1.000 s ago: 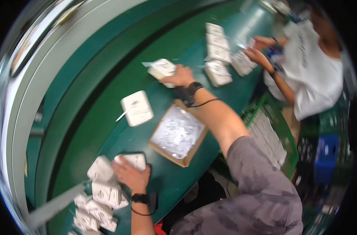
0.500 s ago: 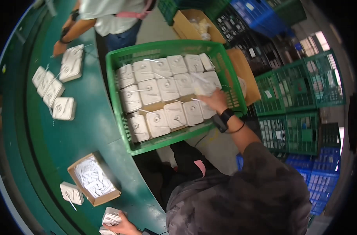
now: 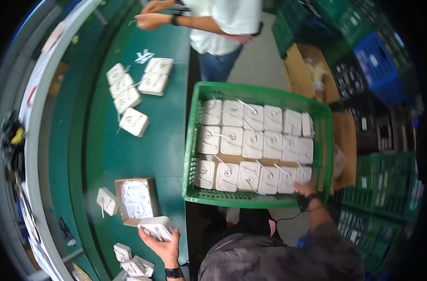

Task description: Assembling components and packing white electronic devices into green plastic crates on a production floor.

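Over the table's near part, my left hand (image 3: pixel 163 249) grips a white square box (image 3: pixel 159 228) from below, thumb on one side and fingers on the other. Its top face carries dark line markings. At the near right corner of the green crate (image 3: pixel 251 203), my right hand (image 3: pixel 306 188) has its fingers closed at the edge of a white square box (image 3: pixel 303 174), the end one of the near row. The fingertips are partly hidden there. Rows of similar boxes (image 3: pixel 231 140) fill the crate, several with thin white strips on top.
An open carton of white paper slips (image 3: pixel 137 199) stands on the green table (image 3: pixel 166 140). More white boxes lie on it, some in a near cluster (image 3: pixel 134 265) and some far off (image 3: pixel 134 122). A co-worker (image 3: pixel 218 33) stands beyond the crate. Stacked crates (image 3: pixel 379 180) line the right.
My right hand has moved to the near row's end in the crate. My left hand has lifted a box off the near table. The view has swung, and the co-worker's hands have come together.
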Available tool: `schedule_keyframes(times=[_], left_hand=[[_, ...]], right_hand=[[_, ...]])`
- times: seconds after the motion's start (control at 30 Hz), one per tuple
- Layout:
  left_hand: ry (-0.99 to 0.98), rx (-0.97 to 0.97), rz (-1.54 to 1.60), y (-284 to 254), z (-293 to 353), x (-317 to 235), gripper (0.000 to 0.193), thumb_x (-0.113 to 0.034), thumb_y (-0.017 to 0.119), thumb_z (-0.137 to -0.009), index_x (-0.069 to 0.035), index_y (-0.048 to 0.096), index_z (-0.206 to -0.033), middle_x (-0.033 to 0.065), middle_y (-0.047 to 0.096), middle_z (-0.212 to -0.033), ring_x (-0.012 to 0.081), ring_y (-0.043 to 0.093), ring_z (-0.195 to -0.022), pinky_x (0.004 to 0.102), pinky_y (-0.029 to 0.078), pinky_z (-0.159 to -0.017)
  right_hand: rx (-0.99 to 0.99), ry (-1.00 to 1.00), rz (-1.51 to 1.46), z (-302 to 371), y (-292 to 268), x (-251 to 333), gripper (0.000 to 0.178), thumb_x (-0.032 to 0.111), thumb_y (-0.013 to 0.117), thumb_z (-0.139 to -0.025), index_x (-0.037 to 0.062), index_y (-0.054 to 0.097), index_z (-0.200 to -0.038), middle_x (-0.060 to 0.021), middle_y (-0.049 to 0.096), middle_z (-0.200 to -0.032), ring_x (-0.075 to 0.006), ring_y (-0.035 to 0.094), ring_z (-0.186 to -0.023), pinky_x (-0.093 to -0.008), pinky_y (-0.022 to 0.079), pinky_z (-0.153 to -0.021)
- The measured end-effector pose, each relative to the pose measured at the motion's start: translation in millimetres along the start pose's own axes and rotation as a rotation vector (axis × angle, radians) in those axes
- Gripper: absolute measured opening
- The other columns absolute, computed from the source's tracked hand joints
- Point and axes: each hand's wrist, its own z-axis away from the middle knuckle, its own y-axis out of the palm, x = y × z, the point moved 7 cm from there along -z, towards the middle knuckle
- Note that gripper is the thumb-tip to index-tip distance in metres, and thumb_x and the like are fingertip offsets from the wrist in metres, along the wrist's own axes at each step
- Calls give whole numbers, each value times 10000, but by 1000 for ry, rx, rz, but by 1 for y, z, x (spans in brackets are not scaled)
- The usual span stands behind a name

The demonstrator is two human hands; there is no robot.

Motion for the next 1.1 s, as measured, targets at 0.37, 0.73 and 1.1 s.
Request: schedule_keyframes(times=[0.37, 0.73, 1.1], left_hand=[[-39, -16, -416, -13, 57, 174, 1112, -379, 901, -534, 13, 394, -1443, 322, 406, -1464, 489, 412, -1329, 545, 359, -1105], [-177, -44, -277, -42, 52, 192, 1268, -533, 897, -582, -63, 250, -1567, 248, 209, -1614, 441, 162, -1512, 664, 163, -1179], [-1395, -522, 315, 20, 470, 210, 437, -312, 722, -820, 4, 674, -1120, 230, 687, -1104, 398, 660, -1035, 466, 536, -877]], right_hand=[[-109, -900, -172, 151, -137, 176, 432, 269, 647, -928, -83, 642, -1178, -245, 689, -1109, -359, 661, -1022, -403, 510, -921], [531, -1529, 250, 456, 70, 370, 440, 159, 668, -933, -42, 569, -1312, -178, 683, -1182, -232, 657, -1062, -337, 508, -939], [436, -2034, 1015, 498, 255, 392, 273, 233, 719, -872, -5, 674, -997, -188, 721, -898, -294, 707, -851, -397, 540, -780]])
